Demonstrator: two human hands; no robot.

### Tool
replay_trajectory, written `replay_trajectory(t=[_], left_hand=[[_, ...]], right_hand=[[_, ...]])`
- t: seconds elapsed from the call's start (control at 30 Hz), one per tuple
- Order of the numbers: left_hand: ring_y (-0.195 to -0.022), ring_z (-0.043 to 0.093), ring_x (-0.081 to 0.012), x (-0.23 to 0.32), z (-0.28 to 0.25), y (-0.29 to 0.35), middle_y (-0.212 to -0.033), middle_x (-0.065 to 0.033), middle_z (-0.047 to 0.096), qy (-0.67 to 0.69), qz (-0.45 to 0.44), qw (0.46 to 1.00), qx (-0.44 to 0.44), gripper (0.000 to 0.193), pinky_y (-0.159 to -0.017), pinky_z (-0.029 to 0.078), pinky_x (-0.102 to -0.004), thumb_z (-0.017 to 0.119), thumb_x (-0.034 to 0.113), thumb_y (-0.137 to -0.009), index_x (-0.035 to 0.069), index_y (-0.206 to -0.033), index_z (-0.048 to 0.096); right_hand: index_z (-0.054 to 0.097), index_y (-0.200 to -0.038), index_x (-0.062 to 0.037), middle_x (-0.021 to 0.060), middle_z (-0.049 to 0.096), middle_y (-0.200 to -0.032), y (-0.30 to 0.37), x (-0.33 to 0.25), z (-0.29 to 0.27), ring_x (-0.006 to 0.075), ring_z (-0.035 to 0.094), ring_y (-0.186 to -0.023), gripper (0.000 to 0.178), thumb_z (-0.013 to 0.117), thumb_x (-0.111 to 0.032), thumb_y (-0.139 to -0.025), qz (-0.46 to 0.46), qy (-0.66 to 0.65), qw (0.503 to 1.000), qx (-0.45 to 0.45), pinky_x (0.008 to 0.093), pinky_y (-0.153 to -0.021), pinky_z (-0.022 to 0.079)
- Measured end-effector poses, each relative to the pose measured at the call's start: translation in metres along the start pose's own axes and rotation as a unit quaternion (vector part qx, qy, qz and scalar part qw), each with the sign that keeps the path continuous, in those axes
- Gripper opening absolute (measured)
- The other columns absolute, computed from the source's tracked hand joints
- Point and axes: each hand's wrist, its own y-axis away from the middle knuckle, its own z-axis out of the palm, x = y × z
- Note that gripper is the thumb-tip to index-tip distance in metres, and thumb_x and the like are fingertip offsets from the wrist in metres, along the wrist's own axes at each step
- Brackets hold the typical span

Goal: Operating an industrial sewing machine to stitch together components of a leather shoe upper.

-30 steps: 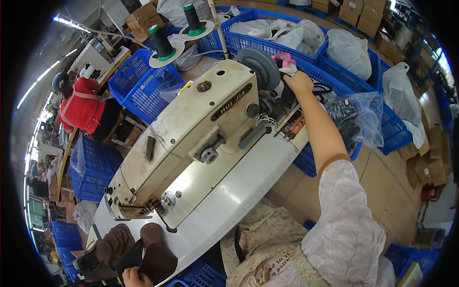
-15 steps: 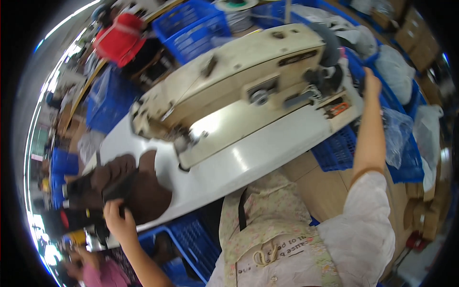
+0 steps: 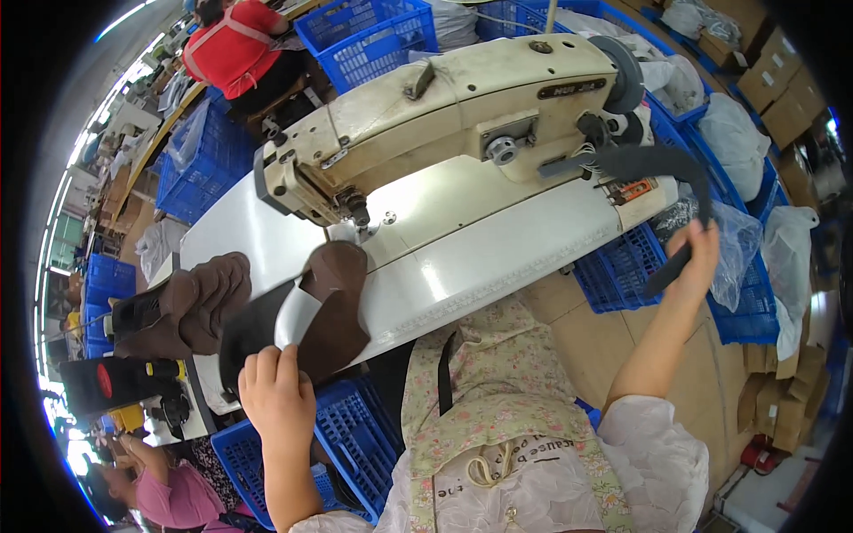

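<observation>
Right hand (image 3: 694, 259) has drawn nearer the body, holding a dark strip (image 3: 657, 163).
Left hand (image 3: 277, 387) grips a brown-and-black piece (image 3: 338, 327); beyond that grip: sewing machine (image 3: 426, 111).

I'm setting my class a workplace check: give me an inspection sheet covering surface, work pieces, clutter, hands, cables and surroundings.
Surface: white table carrying a sewing machine.
Work pieces: curved brown-and-black piece buckled upward at the near edge; overlapping brown pieces to its left; dark grey strip at the right end.
Clutter: small orange item at the table's right end; clear plastic bag beyond.
Hands: left hand touches the curved piece, grip unclear; right hand grips the strip.
Cables: white coiled cord by the machine, partly hidden.
Surroundings: blue crates, cardboard boxes, two other people.
</observation>
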Motion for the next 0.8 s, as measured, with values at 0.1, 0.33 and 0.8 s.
replay_trajectory(t=[0.1, 0.33, 0.8], left_hand=[[-0.085, 0.056, -0.0302, 0.016, -0.004, 0.006, -0.096, -0.0111, 0.059, 0.015, 0.033, 0.998, -0.048, 0.041, -0.075, 0.045, -0.0426, 0.067, 0.002, -0.064, 0.002, -0.105, 0.066], [-0.093, 0.058, -0.0342, 0.035, -0.008, -0.001, -0.106, -0.0144, 0.062, 0.094, 0.066, 0.987, -0.116, 0.046, -0.083, 0.047, -0.0451, 0.067, -0.002, -0.065, -0.002, -0.111, 0.063], [-0.096, 0.062, -0.0352, 0.023, -0.012, -0.011, -0.108, -0.0150, 0.066, 0.380, 0.104, 0.896, -0.205, 0.047, -0.083, 0.051, -0.0419, 0.065, -0.008, -0.067, -0.001, -0.113, 0.059]], right_hand=[[0.054, -0.112, -0.0001, 0.0041, 0.054, -0.061, 0.059, 0.032, 0.022, 0.0139, 0.050, -0.050, 0.031, 0.065, -0.012, -0.086, 0.125, -0.118, 0.965, -0.198, 0.0275, -0.048, 0.042], [0.058, -0.116, -0.0012, 0.0036, 0.062, -0.083, 0.160, 0.067, 0.121, 0.0117, 0.061, -0.072, 0.026, 0.063, -0.017, -0.096, 0.348, -0.181, 0.742, -0.544, 0.0267, -0.066, 0.049], [0.057, -0.120, 0.0044, 0.0048, 0.059, -0.110, 0.200, 0.086, 0.172, 0.0135, 0.059, -0.104, 0.034, 0.065, -0.003, -0.089, 0.143, -0.142, 0.722, -0.662, 0.0292, -0.086, 0.051]])
